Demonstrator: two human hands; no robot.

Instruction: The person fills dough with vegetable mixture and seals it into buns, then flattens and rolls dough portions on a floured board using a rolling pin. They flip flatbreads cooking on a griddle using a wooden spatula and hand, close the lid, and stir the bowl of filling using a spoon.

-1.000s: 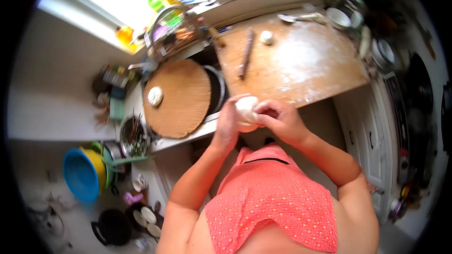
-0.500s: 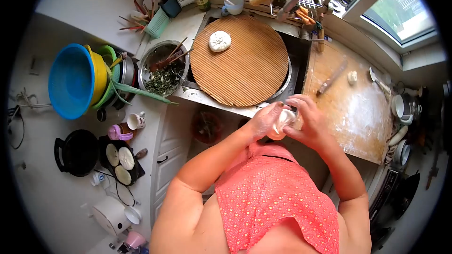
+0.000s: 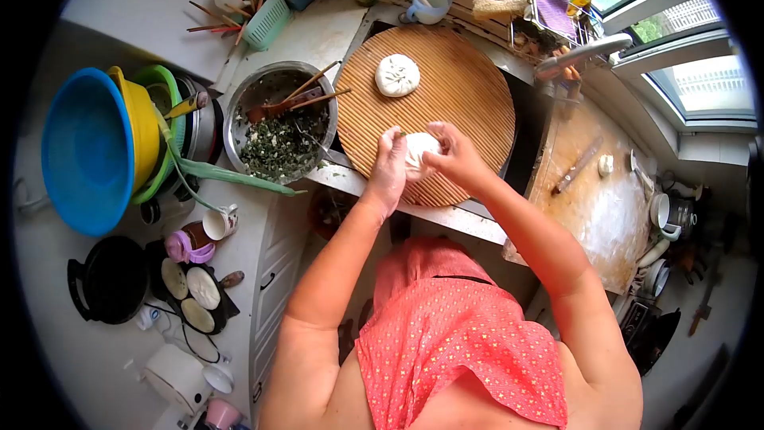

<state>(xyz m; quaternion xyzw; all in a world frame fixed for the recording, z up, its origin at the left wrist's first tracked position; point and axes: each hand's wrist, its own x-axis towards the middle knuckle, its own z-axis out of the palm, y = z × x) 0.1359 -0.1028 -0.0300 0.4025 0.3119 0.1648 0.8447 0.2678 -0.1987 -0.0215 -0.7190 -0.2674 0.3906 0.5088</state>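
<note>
Between my two hands is a white stuffed bun, held over the near part of a round ridged wooden board. My left hand has its fingers closed against the bun's left side. My right hand grips the right side with curled fingers and thumb. Another pleated bun rests on the far part of the board. Left of the board stands a metal bowl of chopped green filling, with chopsticks and a brown spoon in it.
A floured wooden board at the right carries a rolling pin and a small dough piece. A faucet overhangs the back right. Blue and yellow basins and a long green onion lie left.
Both hands have moved forward and left with the bun, from the counter's front edge to over the round board. The camera view has shifted too.
</note>
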